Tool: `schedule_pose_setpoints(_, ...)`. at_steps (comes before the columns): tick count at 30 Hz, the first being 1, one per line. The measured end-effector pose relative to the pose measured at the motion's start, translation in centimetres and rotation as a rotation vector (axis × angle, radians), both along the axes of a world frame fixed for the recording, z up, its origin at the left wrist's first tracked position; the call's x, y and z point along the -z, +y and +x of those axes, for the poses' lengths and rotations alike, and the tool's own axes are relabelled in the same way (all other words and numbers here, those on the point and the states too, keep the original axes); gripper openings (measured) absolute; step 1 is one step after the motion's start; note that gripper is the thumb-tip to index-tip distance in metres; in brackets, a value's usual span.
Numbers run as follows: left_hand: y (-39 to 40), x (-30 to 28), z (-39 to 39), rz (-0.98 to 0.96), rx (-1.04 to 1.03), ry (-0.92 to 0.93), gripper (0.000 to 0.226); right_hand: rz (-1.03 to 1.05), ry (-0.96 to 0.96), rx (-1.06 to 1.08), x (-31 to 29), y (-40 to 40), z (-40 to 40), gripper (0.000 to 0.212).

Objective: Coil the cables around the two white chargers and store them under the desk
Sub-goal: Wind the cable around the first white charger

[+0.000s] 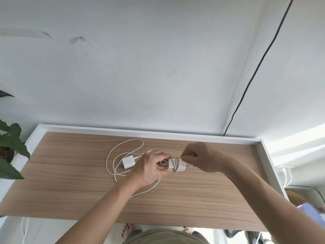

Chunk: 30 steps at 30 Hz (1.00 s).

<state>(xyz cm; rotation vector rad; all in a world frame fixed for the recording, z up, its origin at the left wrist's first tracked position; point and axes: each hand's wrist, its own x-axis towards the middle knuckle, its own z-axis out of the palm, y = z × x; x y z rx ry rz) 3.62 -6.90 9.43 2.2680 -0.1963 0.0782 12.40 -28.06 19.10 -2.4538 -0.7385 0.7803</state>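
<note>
White cable is already wound in several turns around the charger (175,164) held just above the middle of the wooden desk (70,182), the landmark for everything else. Closed around the charger's prong end, the left hand (151,167) steadies the block, probably so the turns cannot slip off while the winding goes on. At the other end the right hand (202,156) is curled nearly shut, thumb and forefinger pinching the cable's tail (182,157) taut against the coil; that tension looks meant to keep the wraps tight. Flat on the desk just to the left of the held one lies the second charger (128,162), its own loose cable (114,155) sprawling in open loops toward the desk's back edge, untouched. Judging by this, the first coil is nearly finished, the second not yet begun, and neither is stored below.
</note>
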Motion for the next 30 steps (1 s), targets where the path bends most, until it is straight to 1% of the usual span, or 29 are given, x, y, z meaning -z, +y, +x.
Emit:
schedule_pose_setpoints(2, -0.1, 0.2, -0.1, -0.017, -0.021, 0.007, 0.042, 0.046, 0.021, 0.011, 0.0, -0.2, -0.2, 0.01)
schedule_pose_setpoints(6, -0.4, 0.3, -0.2, -0.069, -0.085, -0.009, 0.036, 0.137, 0.042, 0.054, 0.2, -0.3, -0.5, 0.01)
schedule_pose_setpoints(10, -0.3, 0.7, -0.1, -0.132, -0.151, -0.038, 0.039, 0.237, 0.107, 0.097, 0.3, -0.5, -0.5, 0.008)
schedule_pose_setpoints(12, -0.4, 0.6, -0.1, -0.161, -0.158, -0.062, 0.045, 0.279, 0.147, 0.115, 0.4, -0.8, -0.3, 0.008)
schedule_pose_setpoints(15, -0.4, 0.6, -0.2, -0.173, -0.136, -0.072, 0.064, 0.339, 0.17, 0.144, 0.7, -1.1, -0.2, 0.01)
schedule_pose_setpoints(16, -0.4, 0.7, -0.2, -0.162, -0.119, -0.087, 0.065, 0.361, 0.178, 0.153, 0.8, -1.1, -0.3, 0.012)
schedule_pose_setpoints(18, -0.3, 1.0, -0.1, -0.135, -0.099, -0.118, 0.059, 0.4, 0.173, 0.155, 1.1, -1.1, -0.5, 0.019)
schedule_pose_setpoints(20, -0.3, 1.0, -0.1, -0.141, -0.103, -0.11, 0.053, 0.419, 0.152, 0.144, 1.5, -1.2, -0.6, 0.024)
schedule_pose_setpoints(26, -0.5, 0.6, 0.2, -0.246, -0.116, -0.024, 0.046, 0.412, 0.074, 0.098, 1.6, -1.3, -0.6, 0.032)
schedule_pose_setpoints(30, -0.4, 0.2, 0.3, -0.29, -0.113, -0.014, 0.041, 0.461, 0.023, 0.171, 1.8, -1.3, -0.5, 0.02)
